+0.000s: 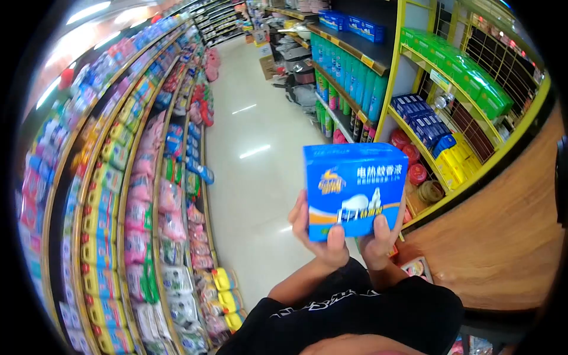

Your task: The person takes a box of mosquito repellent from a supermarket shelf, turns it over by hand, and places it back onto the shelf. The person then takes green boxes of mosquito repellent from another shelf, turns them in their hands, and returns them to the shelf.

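Note:
A blue box (355, 189) with white lettering and a picture of a white device is held up in front of my chest, its printed face toward me. My left hand (322, 239) grips its lower left corner, the thumb on the front face. On the lower right, my right hand (381, 236) holds the same box with its thumb also on the front. The other fingers are partly hidden behind the box and along its sides.
Long shelves of packaged goods (103, 236) line the left side. A pale tiled aisle (242, 118) runs ahead. To the right stand a shelf with spray cans (349, 74), a yellow-framed rack (387, 112) holding green boxes (455, 68), and a wooden surface (491, 260).

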The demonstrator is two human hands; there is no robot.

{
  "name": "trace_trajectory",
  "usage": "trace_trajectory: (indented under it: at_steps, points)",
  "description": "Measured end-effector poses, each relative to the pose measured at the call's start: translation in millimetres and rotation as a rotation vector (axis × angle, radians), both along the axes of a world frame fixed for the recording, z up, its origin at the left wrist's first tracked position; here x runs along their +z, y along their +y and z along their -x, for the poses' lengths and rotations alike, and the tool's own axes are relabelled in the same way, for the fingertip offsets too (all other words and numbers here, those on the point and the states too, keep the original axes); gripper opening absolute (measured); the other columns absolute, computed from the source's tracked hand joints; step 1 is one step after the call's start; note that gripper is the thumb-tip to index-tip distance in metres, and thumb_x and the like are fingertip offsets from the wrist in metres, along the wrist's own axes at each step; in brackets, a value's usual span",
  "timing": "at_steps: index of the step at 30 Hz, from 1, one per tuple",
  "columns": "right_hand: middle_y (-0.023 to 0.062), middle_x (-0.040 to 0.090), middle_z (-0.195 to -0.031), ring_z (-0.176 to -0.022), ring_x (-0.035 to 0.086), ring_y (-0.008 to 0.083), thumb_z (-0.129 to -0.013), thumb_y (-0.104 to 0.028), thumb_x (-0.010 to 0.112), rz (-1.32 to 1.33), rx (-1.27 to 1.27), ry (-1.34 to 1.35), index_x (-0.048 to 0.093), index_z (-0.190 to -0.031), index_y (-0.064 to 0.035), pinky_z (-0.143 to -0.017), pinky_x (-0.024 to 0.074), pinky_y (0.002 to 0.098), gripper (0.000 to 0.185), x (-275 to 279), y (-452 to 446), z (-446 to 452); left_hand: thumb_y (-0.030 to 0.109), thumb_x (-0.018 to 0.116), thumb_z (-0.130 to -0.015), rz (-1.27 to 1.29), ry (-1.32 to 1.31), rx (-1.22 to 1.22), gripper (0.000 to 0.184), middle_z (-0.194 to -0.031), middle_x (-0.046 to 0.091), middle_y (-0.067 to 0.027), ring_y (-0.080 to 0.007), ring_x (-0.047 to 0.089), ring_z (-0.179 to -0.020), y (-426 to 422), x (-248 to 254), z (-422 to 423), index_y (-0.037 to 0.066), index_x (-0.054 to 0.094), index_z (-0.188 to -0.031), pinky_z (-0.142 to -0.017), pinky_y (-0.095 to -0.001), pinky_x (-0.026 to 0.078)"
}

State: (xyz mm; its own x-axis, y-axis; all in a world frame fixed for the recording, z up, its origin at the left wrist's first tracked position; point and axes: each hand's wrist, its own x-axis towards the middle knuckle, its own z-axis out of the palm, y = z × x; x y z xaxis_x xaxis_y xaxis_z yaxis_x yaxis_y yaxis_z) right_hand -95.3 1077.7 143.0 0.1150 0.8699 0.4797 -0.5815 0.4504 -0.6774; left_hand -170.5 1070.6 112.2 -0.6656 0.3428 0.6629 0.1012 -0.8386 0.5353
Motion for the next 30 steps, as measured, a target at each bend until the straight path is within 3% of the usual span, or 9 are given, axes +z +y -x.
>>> trace_trajectory:
  at_steps: [6, 7, 12, 16, 17, 22, 24, 27, 30]
  points:
    - [0.02, 0.043, -0.146, -0.132, 0.047, 0.0267, -0.09, -0.017, 0.063, 0.072, -0.121, -0.077, 0.019, -0.155, 0.0063, -0.112, 0.0359, 0.0399, 0.081, -44.1, 178.9, 42.4, 0.022, 0.065, -0.095, 0.293, 0.057, -0.275, 0.062, -0.147, 0.04, -0.0204, -0.0285, 0.045, -0.133, 183.7, -20.1, 71.1, -0.001, 0.035, -0.144, -0.114, -0.0429, 0.034]
    - [0.0199, 0.043, -0.146, -0.131, 0.047, 0.0263, -0.09, -0.016, 0.064, 0.065, -0.129, -0.092, 0.02, -0.155, 0.0062, -0.113, 0.0356, 0.0399, 0.082, -44.9, 209.0, 48.5, 0.018, 0.061, -0.094, 0.295, 0.088, -0.251, 0.06, -0.134, 0.048, -0.0149, -0.021, 0.05, -0.12, 217.3, -21.2, 80.8, 0.001, 0.033, -0.144, -0.105, -0.0373, 0.039]
    - [0.0203, 0.043, -0.143, -0.127, 0.049, 0.0251, -0.087, -0.01, 0.065, -0.043, -0.191, -0.236, 0.024, -0.154, 0.0053, -0.109, 0.0394, 0.0386, 0.08, -13.6, 380.8, 64.8, 0.01, 0.064, -0.092, 0.338, 0.353, -0.189, 0.055, -0.132, 0.049, -0.0148, -0.0218, 0.051, -0.118, 377.6, 6.8, 130.3, 0.001, 0.037, -0.138, -0.103, -0.0368, 0.039]
    - [0.0224, 0.051, -0.132, -0.117, 0.053, 0.0319, -0.082, -0.009, 0.071, -0.122, -0.691, -0.685, 0.034, -0.152, 0.0047, -0.103, 0.0436, 0.0407, 0.08, 16.5, 480.7, 61.9, 0.006, 0.068, -0.088, 0.384, 0.416, -0.337, 0.06, -0.137, 0.046, -0.0161, -0.0241, 0.05, -0.122, 507.9, 26.5, 152.2, -0.002, 0.038, -0.139, -0.103, -0.0387, 0.039]
    - [0.0249, 0.055, -0.133, -0.115, 0.054, 0.0368, -0.081, -0.009, 0.072, -0.088, -0.747, -0.736, 0.039, -0.149, 0.006, -0.101, 0.0443, 0.0423, 0.077, 27.4, 497.7, 61.9, 0.005, 0.068, -0.088, 0.375, 0.461, -0.379, 0.06, -0.137, 0.046, -0.0163, -0.0244, 0.05, -0.123, 538.4, 35.3, 152.1, -0.002, 0.037, -0.139, -0.103, -0.0386, 0.04]
    - [0.0248, 0.054, -0.142, -0.111, 0.057, 0.0402, -0.08, -0.008, 0.071, 0.046, -1.075, -0.985, 0.047, -0.143, 0.0084, -0.098, 0.0466, 0.0436, 0.069, 44.1, 597.7, 48.4, 0.003, 0.068, -0.087, 0.369, 0.539, -0.713, 0.064, -0.136, 0.048, -0.0201, -0.025, 0.053, -0.121, 684.0, 53.1, 130.8, -0.004, 0.034, -0.141, -0.1, -0.0378, 0.045]
    - [0.025, 0.054, -0.141, -0.109, 0.059, 0.0417, -0.08, -0.008, 0.071, 0.077, -1.209, -1.038, 0.046, -0.143, 0.0082, -0.097, 0.048, 0.0448, 0.069, 38.7, 647.5, 43.9, 0.004, 0.07, -0.088, 0.312, 0.583, -0.733, 0.067, -0.133, 0.05, -0.0213, -0.0252, 0.056, -0.117, 747.3, 49.7, 114.8, -0.005, 0.032, -0.142, -0.1, -0.038, 0.046]
    - [0.0264, 0.058, -0.131, -0.106, 0.063, 0.0419, -0.083, -0.012, 0.072, 0.27, -1.366, -1.143, 0.047, -0.141, 0.0062, -0.092, 0.0527, 0.0458, 0.066, 35.7, 709.6, 35.9, 0.007, 0.072, -0.087, 0.32, 0.577, -0.89, 0.064, -0.129, 0.053, -0.0221, -0.0267, 0.059, -0.11, 819.2, 61.8, 92.0, -0.007, 0.036, -0.139, -0.098, -0.0373, 0.048]
    - [0.0258, 0.061, -0.118, -0.103, 0.066, 0.0409, -0.085, -0.016, 0.074, 0.633, -1.398, -1.256, 0.051, -0.137, 0.0051, -0.086, 0.0569, 0.044, 0.061, 52.8, 752.2, 33.1, 0.011, 0.073, -0.087, 0.387, 0.839, -0.933, 0.063, -0.13, 0.051, -0.0253, -0.0286, 0.061, -0.106, 882.7, 77.2, 76.5, -0.009, 0.041, -0.138, -0.095, -0.0375, 0.05]
